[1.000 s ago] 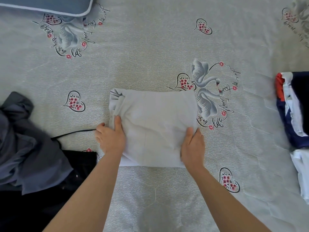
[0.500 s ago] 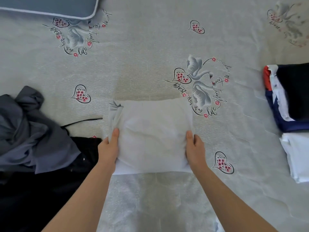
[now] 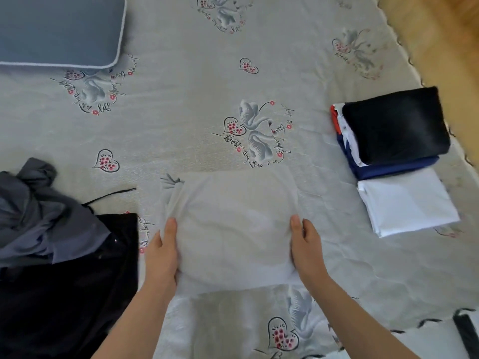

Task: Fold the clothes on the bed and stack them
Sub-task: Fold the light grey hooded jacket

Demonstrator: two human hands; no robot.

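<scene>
The folded white garment (image 3: 230,229) lies flat on the bedspread (image 3: 181,112), near the lower centre of the head view; its left edge is bunched into small gathers, and its near edge runs straight across between the two forearms.

The left hand (image 3: 162,252) grips the garment's left edge; the thumb lies on top of the cloth, pointing away from the person, and the remaining fingers are hidden beneath or behind the fabric. The right hand (image 3: 305,244) grips the right edge in the mirrored position; its thumb rests on the upper surface, and its fingers curl down round the side of the fold. Whether the garment is raised off the bedspread or resting on it cannot be told.

To the right, well apart from the hands, a stack of folded clothes (image 3: 388,141) sits near the bed's edge; a black item is on top, with dark blue, white and red layers showing below it. A separate folded white item (image 3: 407,200) lies just beside the stack, on its near side, touching it.

To the left, a crumpled grey garment (image 3: 39,211) lies partly over a black garment (image 3: 64,294); a thin black cord (image 3: 111,195) extends from this pile toward the centre. A blue-grey pillow (image 3: 57,29) occupies the upper left corner of the bed.
</scene>
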